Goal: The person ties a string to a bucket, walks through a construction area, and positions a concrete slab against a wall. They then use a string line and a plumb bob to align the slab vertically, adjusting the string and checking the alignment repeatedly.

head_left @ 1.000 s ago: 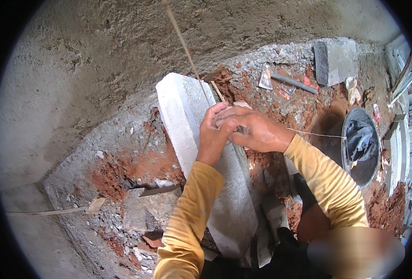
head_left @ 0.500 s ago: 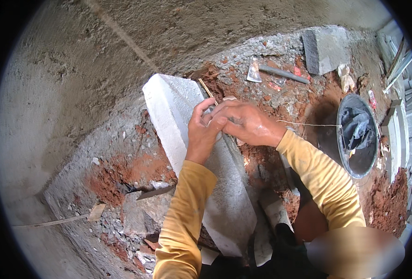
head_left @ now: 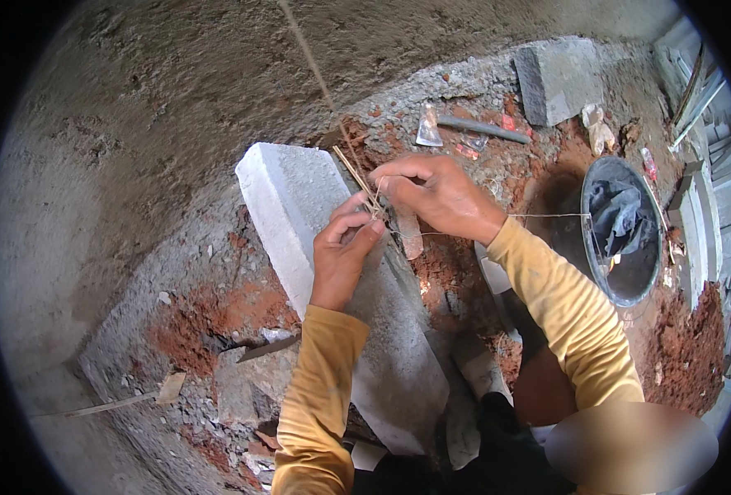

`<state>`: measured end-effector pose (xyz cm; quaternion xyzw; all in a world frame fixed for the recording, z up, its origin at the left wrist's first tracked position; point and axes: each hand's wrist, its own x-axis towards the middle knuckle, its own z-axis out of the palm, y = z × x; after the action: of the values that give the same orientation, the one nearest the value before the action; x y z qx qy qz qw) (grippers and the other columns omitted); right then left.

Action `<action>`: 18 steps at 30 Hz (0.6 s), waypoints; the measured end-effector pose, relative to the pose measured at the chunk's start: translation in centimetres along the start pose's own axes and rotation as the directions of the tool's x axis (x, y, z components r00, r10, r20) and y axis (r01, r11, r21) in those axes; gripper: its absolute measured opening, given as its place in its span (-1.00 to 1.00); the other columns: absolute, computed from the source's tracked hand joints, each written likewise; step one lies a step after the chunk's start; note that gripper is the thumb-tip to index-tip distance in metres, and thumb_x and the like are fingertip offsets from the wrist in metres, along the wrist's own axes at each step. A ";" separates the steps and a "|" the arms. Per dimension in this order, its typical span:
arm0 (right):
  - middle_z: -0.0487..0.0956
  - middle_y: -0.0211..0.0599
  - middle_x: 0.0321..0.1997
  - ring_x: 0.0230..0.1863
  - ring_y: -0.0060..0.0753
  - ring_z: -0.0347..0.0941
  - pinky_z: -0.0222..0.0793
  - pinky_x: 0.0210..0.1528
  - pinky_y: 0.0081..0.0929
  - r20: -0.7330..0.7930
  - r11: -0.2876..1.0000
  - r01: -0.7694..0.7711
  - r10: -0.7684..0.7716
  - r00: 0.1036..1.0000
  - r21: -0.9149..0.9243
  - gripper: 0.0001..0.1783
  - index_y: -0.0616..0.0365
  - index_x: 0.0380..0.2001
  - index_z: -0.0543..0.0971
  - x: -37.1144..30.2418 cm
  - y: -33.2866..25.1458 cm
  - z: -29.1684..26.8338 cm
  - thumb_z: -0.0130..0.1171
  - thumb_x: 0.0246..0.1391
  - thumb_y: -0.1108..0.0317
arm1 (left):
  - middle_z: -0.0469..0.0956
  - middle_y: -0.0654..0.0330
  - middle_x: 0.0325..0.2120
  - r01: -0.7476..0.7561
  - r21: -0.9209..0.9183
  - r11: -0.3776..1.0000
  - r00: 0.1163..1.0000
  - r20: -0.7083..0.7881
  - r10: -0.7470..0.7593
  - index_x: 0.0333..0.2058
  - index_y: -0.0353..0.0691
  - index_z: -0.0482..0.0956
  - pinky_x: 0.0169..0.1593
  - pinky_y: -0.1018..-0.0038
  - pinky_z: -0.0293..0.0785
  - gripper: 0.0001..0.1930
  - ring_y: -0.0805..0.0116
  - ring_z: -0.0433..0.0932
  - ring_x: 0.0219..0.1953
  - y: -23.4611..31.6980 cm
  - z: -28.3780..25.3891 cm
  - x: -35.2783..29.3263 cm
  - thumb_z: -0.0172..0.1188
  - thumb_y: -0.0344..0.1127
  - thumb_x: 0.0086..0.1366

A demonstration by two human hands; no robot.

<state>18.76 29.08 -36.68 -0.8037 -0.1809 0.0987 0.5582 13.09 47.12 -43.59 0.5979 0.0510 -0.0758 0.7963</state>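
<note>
Over a long pale concrete block (head_left: 299,190), both my hands work on a thin string (head_left: 549,215) and a slim wooden stick (head_left: 346,165). My left hand (head_left: 339,256) is closed, thumb against fingers, pinching the lower end of the stick where the string meets it. With thumb and fingertips together, my right hand (head_left: 446,196) holds a length of string just right of the stick. From there the string passes under my right wrist toward the bucket. Fingertips partly hide where string and stick join.
A black bucket (head_left: 661,239) with dark cloth-like material stands right. Beyond lie a hatchet (head_left: 485,128) and a grey stone block (head_left: 557,81). A rough wall (head_left: 192,91) rises at far left, with a taut line (head_left: 312,62) before it. Rubble and red soil (head_left: 686,351) cover the ground.
My right hand has drawn a little apart from my left, exposing the string between them. My left hand has shifted slightly down and left in view. The whole view has moved a little.
</note>
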 end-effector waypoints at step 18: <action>0.60 -0.19 -0.42 -0.39 -0.48 0.50 0.39 -0.29 -0.51 0.189 0.990 0.048 -0.023 0.982 -0.131 -0.74 0.23 -0.26 0.62 -0.2 -7.3 -1.4 0.15 0.07 0.28 | 0.55 0.16 -0.20 -0.044 -0.097 0.994 0.997 -0.074 0.037 -0.12 -0.32 0.50 -0.41 0.53 0.47 -0.79 0.45 0.53 -0.25 9.7 1.3 -2.5 0.14 -0.43 0.28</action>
<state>17.75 30.03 -29.38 -0.8235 -0.2532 0.1513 0.4846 12.34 48.68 -33.60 0.5613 0.0713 -0.0354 0.8237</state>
